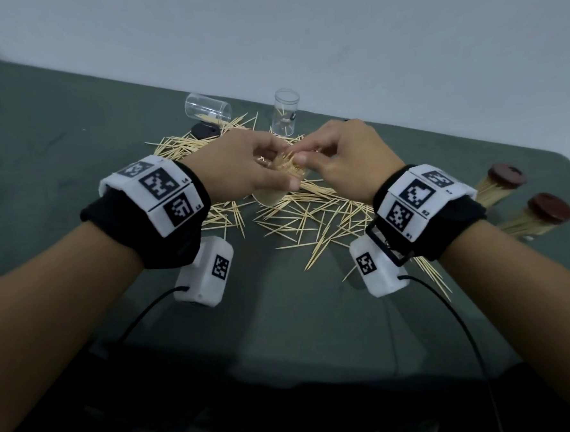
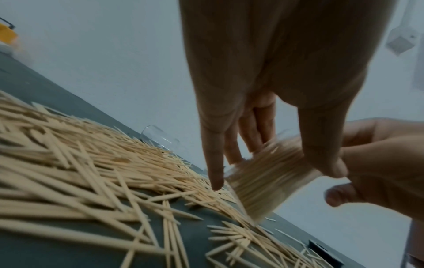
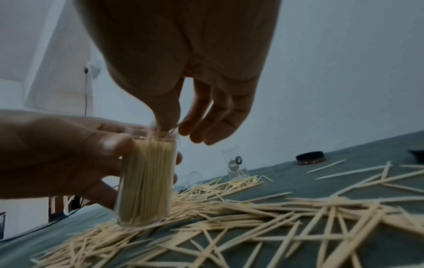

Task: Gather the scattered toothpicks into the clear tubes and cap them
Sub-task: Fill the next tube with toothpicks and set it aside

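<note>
1. My left hand (image 1: 240, 166) is wrapping its thumb and fingers round the nearly full clear tube (image 3: 146, 181), which is standing upright on the green table (image 1: 283, 316) amid the loose toothpicks (image 1: 310, 221), at about 12 o'clock from me. I am judging that the grip should stay low on the wall so the mouth stays free, and that the base should stay flat so the packed sticks are not tipping.

2. My right hand (image 1: 340, 155) is hovering at the tube's mouth, thumb and forefinger pinched together on a few toothpicks; the other fingers are hanging loose and apart. With the tube this full, I am thinking small pinches fed in parallel to the standing sticks will slide in better than a fat bunch.

3. Farther out, at 11 o'clock, a tipped tube (image 1: 208, 108) is lying on its side; at 12 o'clock an upright tube (image 1: 286, 115) is holding only a few sticks.

4. At 2 o'clock, two capped tubes (image 1: 498, 182) are lying finished.
</note>
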`<state>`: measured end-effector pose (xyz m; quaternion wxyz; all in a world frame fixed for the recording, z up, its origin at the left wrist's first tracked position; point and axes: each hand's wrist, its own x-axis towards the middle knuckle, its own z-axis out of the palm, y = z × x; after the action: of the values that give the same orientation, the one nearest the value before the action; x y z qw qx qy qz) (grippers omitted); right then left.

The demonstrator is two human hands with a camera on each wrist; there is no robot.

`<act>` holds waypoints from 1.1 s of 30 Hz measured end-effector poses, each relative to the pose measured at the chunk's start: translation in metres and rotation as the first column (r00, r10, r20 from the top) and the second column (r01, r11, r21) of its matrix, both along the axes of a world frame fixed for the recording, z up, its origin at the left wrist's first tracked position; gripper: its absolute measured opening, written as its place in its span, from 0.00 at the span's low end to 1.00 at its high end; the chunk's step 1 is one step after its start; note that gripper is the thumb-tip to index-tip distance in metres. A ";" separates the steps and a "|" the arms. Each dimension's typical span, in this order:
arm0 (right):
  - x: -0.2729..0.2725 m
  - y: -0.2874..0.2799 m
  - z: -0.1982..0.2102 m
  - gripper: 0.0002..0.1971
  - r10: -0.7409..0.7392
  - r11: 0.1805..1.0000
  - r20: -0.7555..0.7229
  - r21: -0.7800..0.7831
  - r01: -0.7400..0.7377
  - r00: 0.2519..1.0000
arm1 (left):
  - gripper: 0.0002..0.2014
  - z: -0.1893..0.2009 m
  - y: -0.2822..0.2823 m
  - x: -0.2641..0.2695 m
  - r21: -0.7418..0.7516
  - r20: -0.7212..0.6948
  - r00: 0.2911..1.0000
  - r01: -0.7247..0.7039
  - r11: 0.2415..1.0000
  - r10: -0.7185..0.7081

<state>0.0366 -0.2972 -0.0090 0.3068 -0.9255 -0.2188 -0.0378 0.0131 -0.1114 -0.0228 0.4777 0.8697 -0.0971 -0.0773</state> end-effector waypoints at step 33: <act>-0.003 -0.006 0.002 0.28 0.086 0.977 0.198 -0.209 -0.044 0.976 | 0.26 -0.007 0.003 0.003 -0.170 0.037 0.998 -0.045 0.984 0.052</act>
<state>0.0339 -0.3028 -0.0072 0.1876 -0.9353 -0.2826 -0.1008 0.0164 -0.1083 -0.0297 0.5492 0.8297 -0.0920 -0.0393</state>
